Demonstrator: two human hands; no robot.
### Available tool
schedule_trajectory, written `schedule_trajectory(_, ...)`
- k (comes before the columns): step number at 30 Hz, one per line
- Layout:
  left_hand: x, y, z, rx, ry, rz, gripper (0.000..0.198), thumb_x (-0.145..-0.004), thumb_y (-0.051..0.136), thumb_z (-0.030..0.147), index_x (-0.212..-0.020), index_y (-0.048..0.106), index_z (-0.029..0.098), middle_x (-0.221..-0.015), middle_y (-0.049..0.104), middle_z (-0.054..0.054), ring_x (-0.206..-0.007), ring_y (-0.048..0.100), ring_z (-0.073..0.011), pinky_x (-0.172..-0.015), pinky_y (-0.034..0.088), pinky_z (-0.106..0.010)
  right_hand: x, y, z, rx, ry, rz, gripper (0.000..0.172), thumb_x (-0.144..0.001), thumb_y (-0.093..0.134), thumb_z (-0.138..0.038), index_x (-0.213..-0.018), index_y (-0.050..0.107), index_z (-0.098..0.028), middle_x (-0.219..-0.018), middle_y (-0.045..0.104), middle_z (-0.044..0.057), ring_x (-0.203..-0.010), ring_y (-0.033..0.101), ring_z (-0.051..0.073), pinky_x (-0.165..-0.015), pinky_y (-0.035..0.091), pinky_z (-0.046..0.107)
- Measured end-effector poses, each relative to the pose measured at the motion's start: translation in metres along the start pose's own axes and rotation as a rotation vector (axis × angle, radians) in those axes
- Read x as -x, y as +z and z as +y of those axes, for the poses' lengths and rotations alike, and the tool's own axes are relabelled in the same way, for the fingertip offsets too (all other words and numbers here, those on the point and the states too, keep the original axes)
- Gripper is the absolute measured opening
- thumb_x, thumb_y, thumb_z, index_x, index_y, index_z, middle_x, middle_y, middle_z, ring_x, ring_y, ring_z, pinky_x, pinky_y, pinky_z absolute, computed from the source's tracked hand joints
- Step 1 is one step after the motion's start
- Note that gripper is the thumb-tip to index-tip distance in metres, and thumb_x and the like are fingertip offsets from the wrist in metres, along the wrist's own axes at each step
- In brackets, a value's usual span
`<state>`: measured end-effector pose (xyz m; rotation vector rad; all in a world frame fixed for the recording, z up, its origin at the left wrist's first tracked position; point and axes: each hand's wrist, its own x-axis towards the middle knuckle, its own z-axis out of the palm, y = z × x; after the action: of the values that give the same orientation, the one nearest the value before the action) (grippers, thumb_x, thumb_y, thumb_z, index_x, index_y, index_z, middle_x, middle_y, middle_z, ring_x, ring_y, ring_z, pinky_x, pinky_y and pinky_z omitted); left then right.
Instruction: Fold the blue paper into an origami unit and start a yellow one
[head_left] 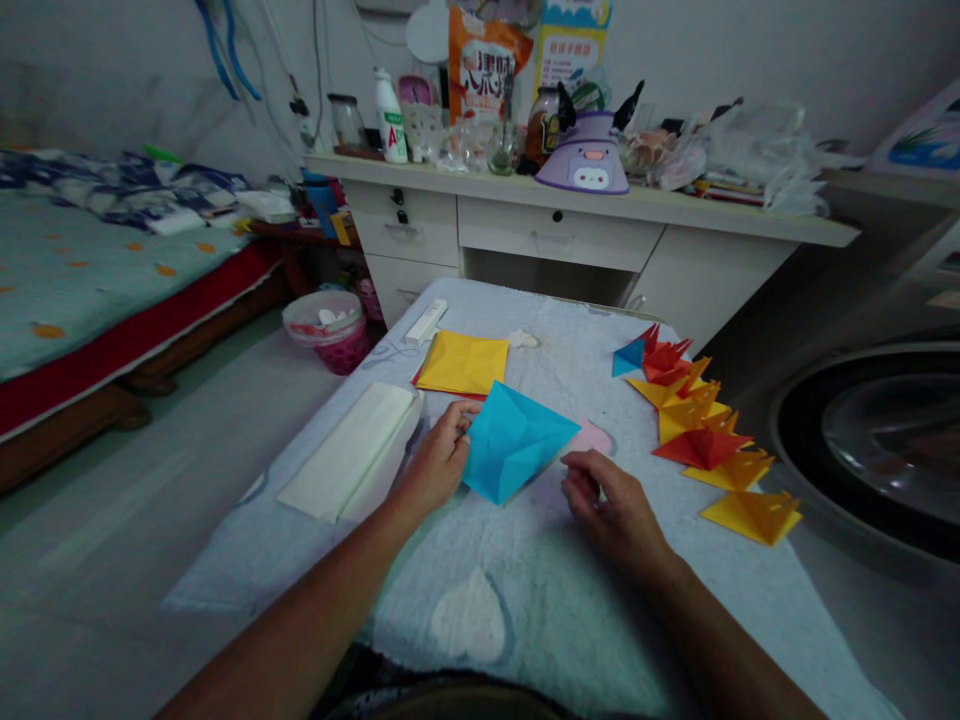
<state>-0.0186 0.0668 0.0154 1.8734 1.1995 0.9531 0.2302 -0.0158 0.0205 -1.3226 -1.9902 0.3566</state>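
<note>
A creased blue sheet of origami paper (517, 440) is held over the cloth-covered table, one corner pointing right. My left hand (446, 445) pinches its left edge between thumb and fingers. Just off the paper's right corner is my right hand (611, 500), fingers curled and a small gap showing between thumb and forefinger; I see nothing in it. Behind the blue sheet lies a stack of yellow folded paper (465, 362) with some red beneath. Folded paper pieces in yellow, red and blue (701, 445) stand in a row along the table's right side.
A white paper packet (349, 450) lies left of my left hand, and a small white box (426, 322) sits farther back. Beyond the table (570, 620) is a cluttered white cabinet (405, 215). A pink bin (337, 335) stands left, a washing machine (885, 440) right.
</note>
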Motion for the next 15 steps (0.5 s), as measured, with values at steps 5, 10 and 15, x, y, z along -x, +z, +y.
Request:
schedule_trajectory(5,0.001,0.001,0.006,-0.054,0.094,0.005,0.027,-0.083,0.040,0.012,-0.093,0.064,0.019,-0.097,0.056,-0.004,-0.095,0.058,-0.0176,-0.087,0.046,-0.030,0.003,0.010,-0.008,-0.110,0.036,-0.124,0.055,-0.088,0.050,-0.013,-0.139,0.032,-0.024,-0.085,0.060,-0.001,-0.062,0.054,0.010,-0.058,0.046,0.022)
schedule_trajectory(10,0.003,0.004,0.008,-0.058,0.122,-0.011,0.031,-0.087,0.043,0.012,-0.105,0.068,0.019,-0.098,0.056,-0.005,-0.095,0.058,-0.0175,-0.087,0.048,-0.031,0.002,0.010,-0.011,-0.101,0.005,-0.154,0.065,-0.091,0.047,-0.014,-0.148,0.021,-0.028,-0.091,0.060,0.001,-0.061,0.054,0.010,-0.058,0.047,0.023)
schedule_trajectory(15,0.005,0.006,0.008,-0.071,0.139,-0.032,0.033,-0.087,0.047,0.014,-0.114,0.067,0.019,-0.096,0.055,-0.004,-0.091,0.057,-0.0164,-0.083,0.048,-0.029,0.000,0.011,-0.013,-0.022,-0.091,-0.154,0.052,-0.093,0.043,-0.014,-0.142,0.036,-0.026,-0.091,0.061,0.003,-0.077,0.060,0.015,-0.070,0.050,0.028)
